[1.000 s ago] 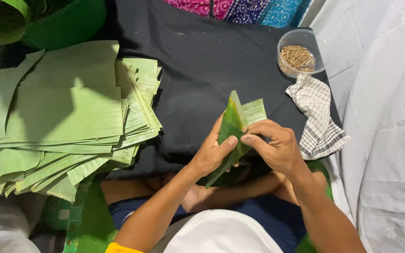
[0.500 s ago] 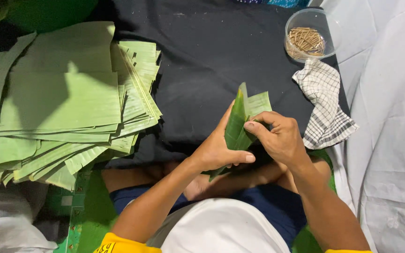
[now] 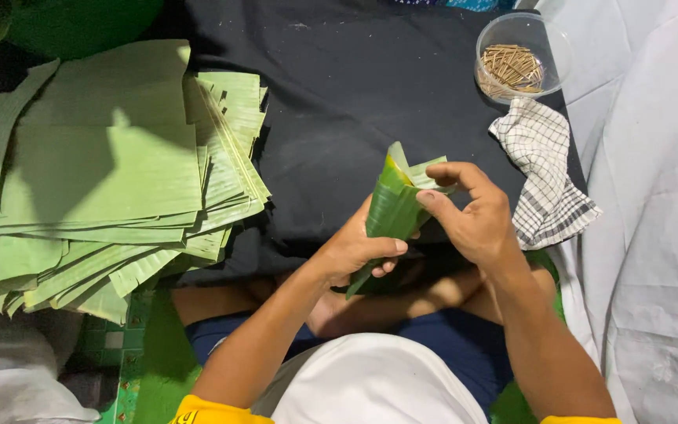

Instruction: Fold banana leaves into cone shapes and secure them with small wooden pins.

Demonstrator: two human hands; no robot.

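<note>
Both of my hands hold a folded green banana leaf piece (image 3: 392, 206) above my lap, rolled into a narrow cone shape. My left hand (image 3: 357, 250) wraps its lower part with the fingers closed round it. My right hand (image 3: 471, 213) pinches the upper edge between thumb and fingers. The leaf's tip points up and away from me over the black cloth (image 3: 339, 94).
A big stack of cut banana leaf sheets (image 3: 103, 173) lies at the left. A clear round bowl of small wooden sticks (image 3: 515, 67) stands at the far right, with a checked cloth (image 3: 547, 177) below it. White fabric (image 3: 653, 196) covers the right side.
The view has shifted slightly. My hands have kept hold of the leaf and turned it a little, with the right hand's fingers moving along its upper edge.
</note>
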